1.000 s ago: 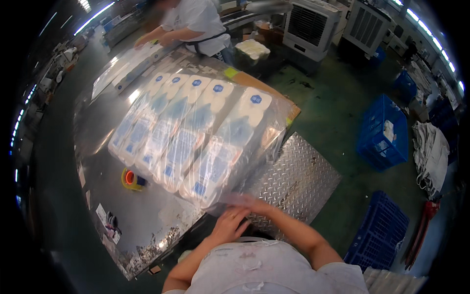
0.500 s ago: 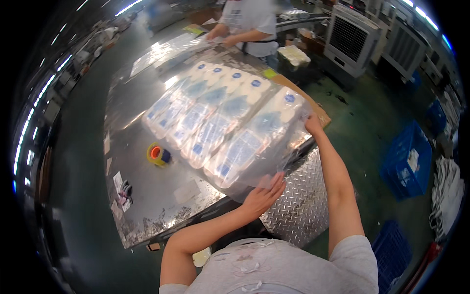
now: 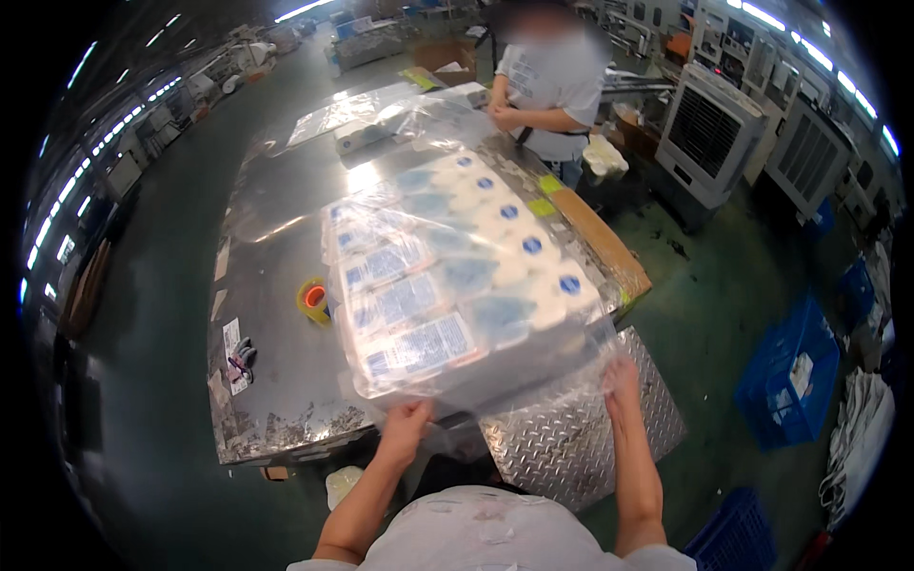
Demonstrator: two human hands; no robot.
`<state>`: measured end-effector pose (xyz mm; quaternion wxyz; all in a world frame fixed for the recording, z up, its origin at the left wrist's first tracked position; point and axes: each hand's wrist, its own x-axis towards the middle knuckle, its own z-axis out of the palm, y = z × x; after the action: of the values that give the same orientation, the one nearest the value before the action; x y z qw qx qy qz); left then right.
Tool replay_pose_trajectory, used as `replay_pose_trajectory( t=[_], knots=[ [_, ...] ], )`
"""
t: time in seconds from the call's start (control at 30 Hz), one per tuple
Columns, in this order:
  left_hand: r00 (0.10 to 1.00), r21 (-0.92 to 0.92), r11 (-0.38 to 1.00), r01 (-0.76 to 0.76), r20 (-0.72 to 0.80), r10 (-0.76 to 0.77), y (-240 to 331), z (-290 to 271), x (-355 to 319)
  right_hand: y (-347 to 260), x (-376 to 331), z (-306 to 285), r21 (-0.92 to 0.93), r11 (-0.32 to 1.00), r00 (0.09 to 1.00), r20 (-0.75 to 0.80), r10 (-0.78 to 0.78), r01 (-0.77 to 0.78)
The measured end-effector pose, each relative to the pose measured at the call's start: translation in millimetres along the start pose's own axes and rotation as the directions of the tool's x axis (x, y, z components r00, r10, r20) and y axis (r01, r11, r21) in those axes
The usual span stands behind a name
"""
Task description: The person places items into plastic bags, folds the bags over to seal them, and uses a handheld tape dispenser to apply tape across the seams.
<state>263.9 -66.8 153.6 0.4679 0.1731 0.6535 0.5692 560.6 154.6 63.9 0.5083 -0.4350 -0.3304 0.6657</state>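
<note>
A large clear plastic bag (image 3: 476, 385) lies around a row of several white packs with blue labels (image 3: 428, 343) on the metal table. What the packs contain cannot be made out. At the near left corner of the bag, my left hand (image 3: 407, 425) is closed on the loose plastic edge. My right hand (image 3: 621, 379) pinches the bag's near right corner, over the tread-plate surface. Between my hands the plastic film hangs in front of the nearest pack.
The metal table (image 3: 276, 371) carries a tape roll (image 3: 312, 297) and a small dark tool (image 3: 243, 355) on the left. A tread-plate platform (image 3: 571, 447) adjoins its near right. Across the table stands a co-worker (image 3: 552, 86). Blue crates (image 3: 785, 381) and an air cooler (image 3: 709, 124) are at the right.
The row of packs has turned and its near end has come closer to me. My left hand has moved left and closed on the plastic; my right hand has come lower and nearer.
</note>
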Motion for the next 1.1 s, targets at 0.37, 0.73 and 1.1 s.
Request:
replay_pose_trajectory(
  t=[0.37, 0.73, 1.1],
  knots=[
    [0.748, -0.424, 0.897, -0.124, 0.554, 0.365, 107, 13, -93, -136, -196, -33, -0.156, 0.969, 0.968, -0.131, -0.213, 0.191],
    [-0.239, -0.159, 0.981, -0.11, 0.962, 0.129, 146, 77, -142, -130, -340, -178, -0.111, 0.895, 0.784, -0.443, -0.435, 0.433],
    [-0.244, -0.398, 0.913, 0.092, 0.88, 0.408, 200, 127, -139, -152, -380, -73, 0.167, 0.918, 0.849, -0.466, -0.248, 0.36]
  ],
)
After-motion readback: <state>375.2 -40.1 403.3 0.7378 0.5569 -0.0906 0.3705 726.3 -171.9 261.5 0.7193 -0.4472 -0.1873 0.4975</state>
